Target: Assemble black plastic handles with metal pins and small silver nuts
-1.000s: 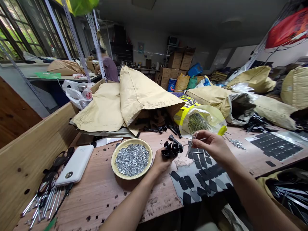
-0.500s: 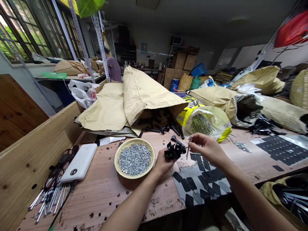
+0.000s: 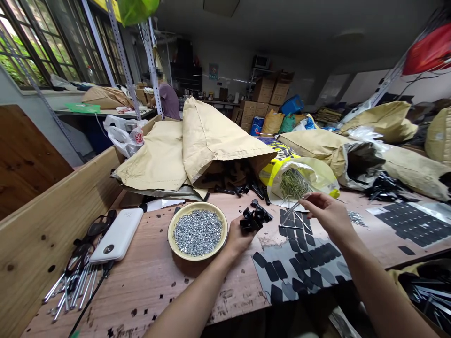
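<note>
My left hand [image 3: 240, 238] is closed around black plastic parts [image 3: 254, 217], held just above the table right of a round bowl [image 3: 171, 239] of small silvery metal nuts. My right hand [image 3: 326, 211] pinches a long thin metal bolt [image 3: 294, 206] between thumb and fingertips. Beneath it, a few similar bolts [image 3: 289, 227] lie on a grey sheet of black adhesive pads [image 3: 301, 260]. Behind the right hand, an open yellow and clear plastic bag [image 3: 319, 173] holds many thin metal rods [image 3: 293, 184].
Large paper sacks [image 3: 218, 134] stand behind the bowl, one opening onto black parts. At left lie a white power bank [image 3: 118, 234], glasses [image 3: 75, 260] and long bolts [image 3: 79, 288] beside a wooden board [image 3: 63, 206]. Another pad sheet [image 3: 410, 218] lies right. A person [image 3: 169, 101] is in the background.
My right hand has moved right, away from the black parts in my left hand, to above the loose bolts. The left hand still holds the parts in nearly the same place.
</note>
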The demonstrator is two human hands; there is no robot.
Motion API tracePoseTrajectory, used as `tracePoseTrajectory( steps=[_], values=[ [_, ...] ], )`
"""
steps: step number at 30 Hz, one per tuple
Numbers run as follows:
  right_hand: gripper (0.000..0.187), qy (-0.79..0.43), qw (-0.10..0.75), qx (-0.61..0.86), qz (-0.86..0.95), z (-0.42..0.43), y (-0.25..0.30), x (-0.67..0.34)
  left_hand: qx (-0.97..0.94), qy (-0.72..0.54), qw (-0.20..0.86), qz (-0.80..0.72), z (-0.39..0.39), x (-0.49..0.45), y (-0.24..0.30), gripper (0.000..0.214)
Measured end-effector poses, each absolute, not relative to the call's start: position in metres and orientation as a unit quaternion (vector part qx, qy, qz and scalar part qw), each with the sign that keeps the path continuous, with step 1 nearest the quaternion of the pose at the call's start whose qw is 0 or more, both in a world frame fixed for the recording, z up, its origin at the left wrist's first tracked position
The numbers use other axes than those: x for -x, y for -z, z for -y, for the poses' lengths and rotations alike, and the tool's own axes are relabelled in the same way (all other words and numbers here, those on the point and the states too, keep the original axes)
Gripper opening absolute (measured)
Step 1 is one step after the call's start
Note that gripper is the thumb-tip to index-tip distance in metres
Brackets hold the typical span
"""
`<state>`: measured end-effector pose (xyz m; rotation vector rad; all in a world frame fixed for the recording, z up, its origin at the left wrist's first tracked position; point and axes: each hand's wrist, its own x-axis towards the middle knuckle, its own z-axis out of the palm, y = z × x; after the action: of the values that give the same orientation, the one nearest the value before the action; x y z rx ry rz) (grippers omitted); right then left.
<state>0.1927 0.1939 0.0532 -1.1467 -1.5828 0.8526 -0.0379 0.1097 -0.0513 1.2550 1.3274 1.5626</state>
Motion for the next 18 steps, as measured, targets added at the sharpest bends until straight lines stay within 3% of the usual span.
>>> tracePoseTrajectory(
  steps=[4,14,18],
  values=[
    [0.037,-0.341,0.514,0.386,0.686,-0.162,-0.079,-0.172,-0.525,-0.589,0.338,-0.513,-0.105,0.039,0.048,0.017],
    [0.034,-0.298,0.419,0.373,0.773,-0.145,-0.060,-0.132,-0.572,-0.585,0.314,-0.482,-0.104,0.037,0.048,0.022],
    [0.038,-0.307,0.478,0.381,0.730,-0.142,-0.066,-0.138,-0.564,-0.576,0.307,-0.506,-0.106,0.038,0.051,0.019]
  ],
)
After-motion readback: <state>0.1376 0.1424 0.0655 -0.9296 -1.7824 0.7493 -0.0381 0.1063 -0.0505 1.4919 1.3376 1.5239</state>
